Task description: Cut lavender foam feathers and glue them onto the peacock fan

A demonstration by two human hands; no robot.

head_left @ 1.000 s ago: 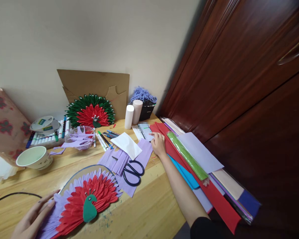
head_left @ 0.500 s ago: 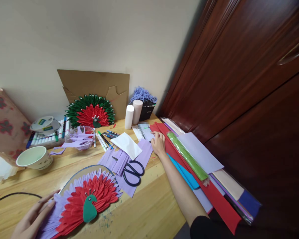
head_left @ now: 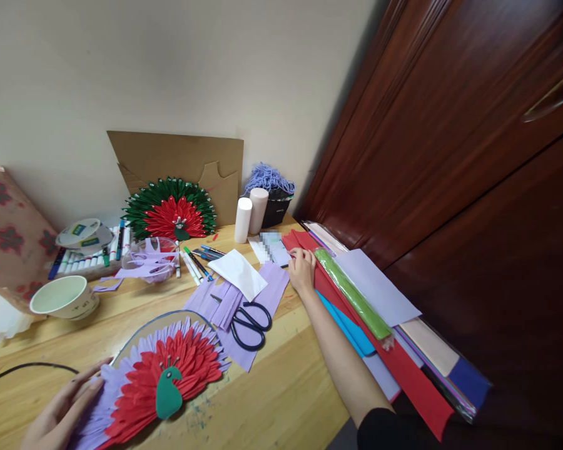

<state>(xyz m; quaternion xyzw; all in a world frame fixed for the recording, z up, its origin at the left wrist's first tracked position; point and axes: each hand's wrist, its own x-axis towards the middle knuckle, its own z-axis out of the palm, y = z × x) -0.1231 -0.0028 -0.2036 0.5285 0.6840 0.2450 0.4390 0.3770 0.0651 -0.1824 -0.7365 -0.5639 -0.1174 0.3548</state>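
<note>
A round hand fan covered with red and lilac crepe-paper petals lies near the front of the table, a green paper peacock body at its centre. My left hand grips its left edge, thumb over the petals. My right hand rests with bent fingers beside a flat, partly blurred, phone-like object, index fingertip at its right edge; nothing shows in the hand. Black-handled scissors lie on lilac crepe paper between my hands, beside a folded white sheet.
Red paper and a green crepe roll lie along the right side by the wooden cabinet. Behind stand a green-and-red peacock, white bottles and cardboard. A bowl and markers stand left.
My right hand has shifted slightly right, its index finger drawing back toward the edge of the phone-like object. My left hand and the fan have stayed in place.
</note>
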